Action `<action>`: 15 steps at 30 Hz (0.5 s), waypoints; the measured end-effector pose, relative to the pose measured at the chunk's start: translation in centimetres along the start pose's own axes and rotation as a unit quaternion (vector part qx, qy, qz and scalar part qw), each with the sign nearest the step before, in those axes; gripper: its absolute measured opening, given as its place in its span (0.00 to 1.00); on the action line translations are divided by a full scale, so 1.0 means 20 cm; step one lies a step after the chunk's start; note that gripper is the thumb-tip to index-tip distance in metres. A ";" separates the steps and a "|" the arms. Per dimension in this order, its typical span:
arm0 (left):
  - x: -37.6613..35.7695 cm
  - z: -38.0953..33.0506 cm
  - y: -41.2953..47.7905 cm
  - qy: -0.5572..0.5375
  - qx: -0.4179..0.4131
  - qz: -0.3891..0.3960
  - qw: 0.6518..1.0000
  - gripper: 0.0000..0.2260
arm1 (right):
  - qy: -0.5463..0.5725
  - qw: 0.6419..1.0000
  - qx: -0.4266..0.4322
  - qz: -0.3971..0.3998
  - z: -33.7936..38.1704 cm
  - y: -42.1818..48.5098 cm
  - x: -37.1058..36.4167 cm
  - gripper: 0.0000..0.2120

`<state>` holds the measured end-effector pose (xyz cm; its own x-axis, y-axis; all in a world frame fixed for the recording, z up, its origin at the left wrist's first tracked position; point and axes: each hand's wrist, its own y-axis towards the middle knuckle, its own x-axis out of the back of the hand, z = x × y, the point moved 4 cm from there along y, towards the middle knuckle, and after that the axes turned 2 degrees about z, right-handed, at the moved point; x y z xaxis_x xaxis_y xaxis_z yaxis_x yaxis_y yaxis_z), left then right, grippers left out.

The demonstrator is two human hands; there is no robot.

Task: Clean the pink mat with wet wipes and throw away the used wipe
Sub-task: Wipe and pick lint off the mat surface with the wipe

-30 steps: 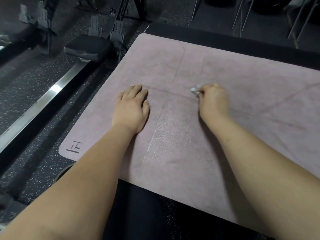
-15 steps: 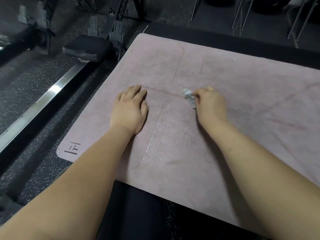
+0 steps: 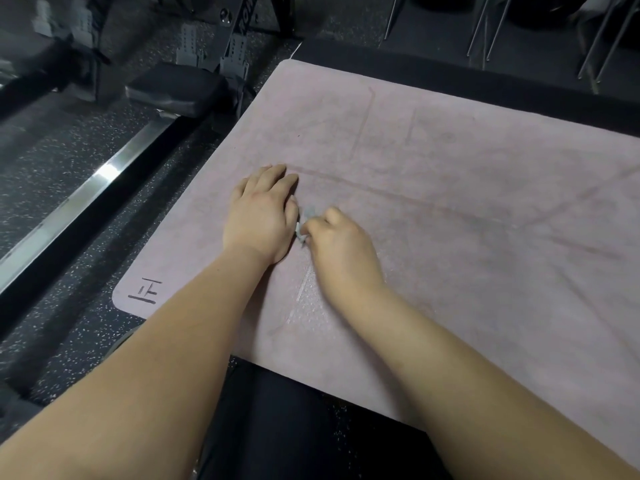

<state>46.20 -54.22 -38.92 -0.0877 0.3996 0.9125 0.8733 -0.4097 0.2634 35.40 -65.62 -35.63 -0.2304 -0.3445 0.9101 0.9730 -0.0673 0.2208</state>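
The pink mat (image 3: 467, 188) lies flat on a dark speckled floor, with a logo at its near left corner. My left hand (image 3: 259, 213) rests palm down on the mat, fingers straight. My right hand (image 3: 343, 251) is curled round a crumpled grey-white wet wipe (image 3: 304, 223) and presses it on the mat right beside my left hand's thumb side. Only a small part of the wipe shows between the two hands. A damp, glistening patch shows on the mat near my right wrist.
A rowing machine with a shiny metal rail (image 3: 69, 209) and a black padded seat (image 3: 176, 90) stands left of the mat. Thin metal chair legs (image 3: 485, 29) stand beyond the mat's far edge. My dark-clothed knee (image 3: 294, 427) is at the mat's near edge.
My right hand has slid the wipe leftward and nearer, from the mat's middle line to right beside my left hand. My left hand has stayed flat in place.
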 end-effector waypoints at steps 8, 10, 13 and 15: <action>0.00 0.01 0.00 -0.003 -0.001 -0.001 1.000 0.19 | -0.083 0.994 -0.048 -0.044 -0.48 0.07 0.20 0.08; 0.00 0.01 0.00 0.000 -0.004 -0.005 1.000 0.18 | -0.104 0.986 -0.114 -0.066 -0.66 0.07 0.27 0.10; -0.01 0.01 0.01 0.001 -0.004 -0.006 1.000 0.18 | -0.104 0.975 -0.176 -0.085 -0.76 0.06 0.31 0.10; -0.01 0.01 0.01 0.003 -0.003 -0.005 1.000 0.18 | -0.087 0.977 -0.174 -0.092 -0.69 0.05 0.27 0.08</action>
<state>46.45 -54.19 -39.16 -0.0990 0.3981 0.9120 0.8699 -0.4104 0.2736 35.28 -80.50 -35.34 -0.3718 -0.1351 0.9184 0.8541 -0.4374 0.2815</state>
